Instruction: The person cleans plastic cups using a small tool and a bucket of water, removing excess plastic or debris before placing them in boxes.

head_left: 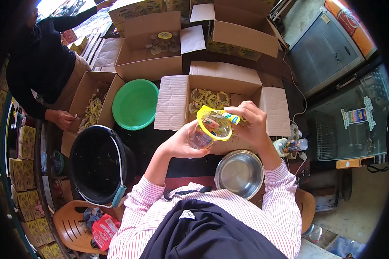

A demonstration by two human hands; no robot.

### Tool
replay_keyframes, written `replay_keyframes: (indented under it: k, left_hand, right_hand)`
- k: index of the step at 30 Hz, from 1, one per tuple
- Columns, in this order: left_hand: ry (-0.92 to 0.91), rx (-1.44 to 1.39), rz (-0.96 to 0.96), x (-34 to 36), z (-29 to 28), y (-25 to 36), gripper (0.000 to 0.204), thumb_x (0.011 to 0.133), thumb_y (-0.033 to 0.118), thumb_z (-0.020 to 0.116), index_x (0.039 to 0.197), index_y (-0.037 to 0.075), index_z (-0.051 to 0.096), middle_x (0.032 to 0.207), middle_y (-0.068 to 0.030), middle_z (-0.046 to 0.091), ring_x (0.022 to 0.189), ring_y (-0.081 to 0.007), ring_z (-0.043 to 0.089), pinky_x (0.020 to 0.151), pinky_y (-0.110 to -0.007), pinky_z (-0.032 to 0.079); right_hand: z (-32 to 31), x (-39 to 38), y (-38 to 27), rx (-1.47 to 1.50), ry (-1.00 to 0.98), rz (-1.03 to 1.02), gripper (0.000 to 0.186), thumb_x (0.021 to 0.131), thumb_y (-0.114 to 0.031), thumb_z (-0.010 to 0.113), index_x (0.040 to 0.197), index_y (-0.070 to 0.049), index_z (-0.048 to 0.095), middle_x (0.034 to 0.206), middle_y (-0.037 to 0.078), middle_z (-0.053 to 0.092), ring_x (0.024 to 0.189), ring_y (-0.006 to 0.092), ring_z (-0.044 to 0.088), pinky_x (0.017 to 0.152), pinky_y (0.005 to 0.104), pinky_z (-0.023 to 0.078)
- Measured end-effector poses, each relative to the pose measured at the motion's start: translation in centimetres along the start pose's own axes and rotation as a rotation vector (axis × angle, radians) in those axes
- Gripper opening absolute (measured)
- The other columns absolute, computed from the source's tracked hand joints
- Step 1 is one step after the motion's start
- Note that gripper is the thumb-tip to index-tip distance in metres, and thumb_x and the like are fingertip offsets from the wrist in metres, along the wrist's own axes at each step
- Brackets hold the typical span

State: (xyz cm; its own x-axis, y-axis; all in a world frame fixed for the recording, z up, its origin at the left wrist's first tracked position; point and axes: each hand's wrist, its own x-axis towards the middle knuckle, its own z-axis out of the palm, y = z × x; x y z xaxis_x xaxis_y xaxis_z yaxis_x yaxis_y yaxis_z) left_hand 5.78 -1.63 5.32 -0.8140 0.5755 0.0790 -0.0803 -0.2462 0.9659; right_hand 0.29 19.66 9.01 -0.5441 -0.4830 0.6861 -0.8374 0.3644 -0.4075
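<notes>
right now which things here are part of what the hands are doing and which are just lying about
In use: left hand holding clear jar; right hand on yellow label; open box behind.

Lying about: green basin, black bucket, steel bowl.

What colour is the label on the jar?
Yellow label, seen in the head view.

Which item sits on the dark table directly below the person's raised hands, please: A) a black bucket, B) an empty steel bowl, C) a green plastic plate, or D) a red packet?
B: the empty steel bowl lies beneath the left hand and right hand, which hold a glass jar.
</notes>
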Motion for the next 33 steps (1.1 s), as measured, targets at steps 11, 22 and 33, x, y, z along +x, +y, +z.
replay_keyframes:
  k: [11, 22, 33]
  left_hand:
    - [0.119, 0.313, 0.101, -0.6, 1.1, 2.8, 0.058, 0.066, 0.011, 0.072, 0.115, 0.000, 0.044, 0.100, -0.0099, 0.056, 0.092, -0.0148, 0.053, 0.083, -0.028, 0.043]
    - [0.113, 0.399, 0.158, -1.0, 1.7, 3.3, 0.063, 0.065, 0.013, 0.073, 0.116, -0.005, 0.040, 0.093, -0.0139, 0.056, 0.083, -0.0146, 0.052, 0.074, -0.027, 0.044]
    - [0.111, 0.355, 0.163, -0.8, 2.2, 3.1, 0.065, 0.066, 0.012, 0.073, 0.118, -0.005, 0.039, 0.092, -0.0118, 0.057, 0.083, -0.0124, 0.052, 0.073, -0.027, 0.045]
  right_hand:
    - [-1.4, 0.1, -1.7, -0.113, 0.057, -0.002, 0.060, 0.064, 0.003, 0.067, 0.120, -0.007, 0.050, 0.068, 0.004, 0.060, 0.059, 0.0176, 0.055, 0.065, 0.0307, 0.044]
    - [-1.4, -0.6, -2.2, -0.265, 0.120, -0.198, 0.056, 0.064, 0.004, 0.069, 0.117, -0.005, 0.052, 0.066, 0.002, 0.062, 0.057, 0.0132, 0.056, 0.065, 0.0291, 0.044]
    - [-1.0, -0.7, -2.2, -0.173, 0.116, -0.147, 0.056, 0.063, -0.002, 0.072, 0.115, 0.000, 0.052, 0.072, 0.004, 0.065, 0.064, 0.0158, 0.060, 0.067, 0.0296, 0.044]
